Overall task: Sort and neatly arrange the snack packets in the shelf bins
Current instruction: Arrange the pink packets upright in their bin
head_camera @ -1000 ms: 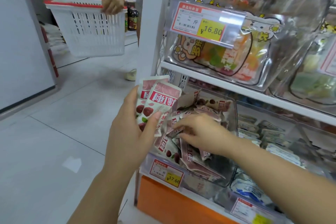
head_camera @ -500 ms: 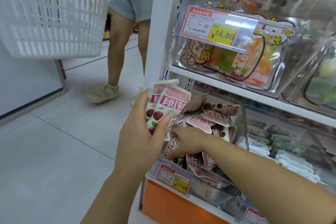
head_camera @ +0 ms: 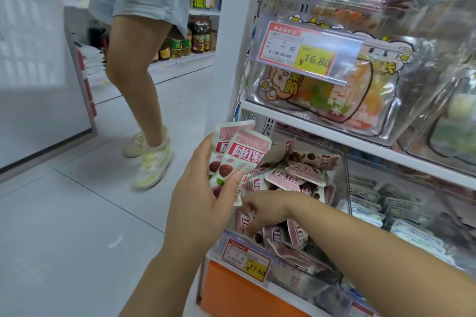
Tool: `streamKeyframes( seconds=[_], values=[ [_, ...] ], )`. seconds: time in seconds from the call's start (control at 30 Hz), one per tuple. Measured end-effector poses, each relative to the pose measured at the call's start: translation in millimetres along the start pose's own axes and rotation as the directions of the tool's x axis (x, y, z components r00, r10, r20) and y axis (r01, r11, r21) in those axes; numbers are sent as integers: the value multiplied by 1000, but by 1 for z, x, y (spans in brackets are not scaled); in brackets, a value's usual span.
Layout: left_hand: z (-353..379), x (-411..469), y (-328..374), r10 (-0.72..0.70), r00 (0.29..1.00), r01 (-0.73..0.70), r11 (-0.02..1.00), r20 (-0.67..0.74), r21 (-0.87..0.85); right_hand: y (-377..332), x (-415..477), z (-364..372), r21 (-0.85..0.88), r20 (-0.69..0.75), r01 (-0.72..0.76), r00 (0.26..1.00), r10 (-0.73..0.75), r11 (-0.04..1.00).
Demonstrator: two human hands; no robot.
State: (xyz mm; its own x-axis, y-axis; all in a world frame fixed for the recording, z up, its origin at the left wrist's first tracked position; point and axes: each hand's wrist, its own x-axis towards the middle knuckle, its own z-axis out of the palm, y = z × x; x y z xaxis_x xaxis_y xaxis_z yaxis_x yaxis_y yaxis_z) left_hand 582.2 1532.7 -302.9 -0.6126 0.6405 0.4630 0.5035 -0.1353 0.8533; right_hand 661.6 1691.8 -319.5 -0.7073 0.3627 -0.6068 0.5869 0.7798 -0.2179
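while the left hand [head_camera: 203,203] grips two pink-and-white snack packets [head_camera: 240,156] upright, thumb pressed across the front one and fingers behind, the pair stands just left of the clear bin [head_camera: 304,278], above its front left corner. the front packet overlaps the back one; both show red lettering and red fruit. the right hand [head_camera: 265,211] reaches in from the right into that bin, fingers bent downward among the loose packets [head_camera: 296,179] at the front left, just below the held pair; whether it pinches one cannot be told. the loose packets lie in a jumbled heap, tilted every way. a price label [head_camera: 246,260] marked 17.60 sits on the bin's front. the neighbouring bin [head_camera: 401,216] to the right holds white-and-blue packets in rows. on the shelf above, an upper bin [head_camera: 401,121] of colourful bags carries a 16.80 label [head_camera: 301,53]. a passer-by's legs [head_camera: 136,59] and pale shoes [head_camera: 152,162] are on the tiled floor to the left.
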Motion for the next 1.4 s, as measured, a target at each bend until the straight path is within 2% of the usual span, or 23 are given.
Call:
streamKeyframes(
  seconds=[0.17,0.37,0.47,0.57,0.63,0.67,0.77,0.83,0.9,1.0,1.03,1.07,1.13,1.17,1.27,1.4],
  values=[
    [1,0,0,1,1000,-1,1000,3,-10,-7,-6,-11,106,139,-9,990,-6,994],
    [0,1,-3,-6,1000,6,1000,16,-6,-11,-11,-13,126,131,36,990,-52,991],
    [0,1,-4,1,1000,-1,1000,11,2,-11,-24,-14,141,6,124,992,-126,982],
    [0,2,-5,7,1000,-7,1000,7,13,-4,-38,-5,183,-280,252,940,-195,950],
    [0,1,-4,14,1000,-14,1000,9,23,5,-50,4,248,-496,303,855,-148,920],
    [-1,1,-4,19,1000,-19,999,7,27,9,-58,8,287,-606,327,790,-94,900],
    [0,1,-3,27,1000,-27,999,7,39,23,-84,22,363,-849,439,519,98,822],
    [0,0,-3,28,1000,-28,999,1,45,29,-99,31,360,-907,462,377,188,810],
    [2,-1,-1,32,999,-32,998,-3,49,33,-111,37,338,-935,423,250,251,841],
    [4,-4,2,41,999,-41,998,-1,56,37,-120,43,248,-967,345,26,255,905],
    [5,-5,4,40,999,-40,998,3,55,38,-121,43,231,-967,312,-29,253,922],
    [6,-5,5,37,999,-37,998,7,51,41,-120,43,240,-963,280,-55,265,929],
    [7,-6,6,26,1000,-27,999,15,44,50,-114,38,285,-955,191,-33,296,939],
    [8,-6,7,21,1000,-22,999,21,42,55,-109,33,306,-951,132,5,309,943],
    [8,-7,8,17,999,-18,999,32,39,68,-94,20,374,-914,3,173,368,927],
    [5,-5,6,12,1000,-13,999,28,37,79,-84,9,252,-927,-204,229,297,946]
  ],
)
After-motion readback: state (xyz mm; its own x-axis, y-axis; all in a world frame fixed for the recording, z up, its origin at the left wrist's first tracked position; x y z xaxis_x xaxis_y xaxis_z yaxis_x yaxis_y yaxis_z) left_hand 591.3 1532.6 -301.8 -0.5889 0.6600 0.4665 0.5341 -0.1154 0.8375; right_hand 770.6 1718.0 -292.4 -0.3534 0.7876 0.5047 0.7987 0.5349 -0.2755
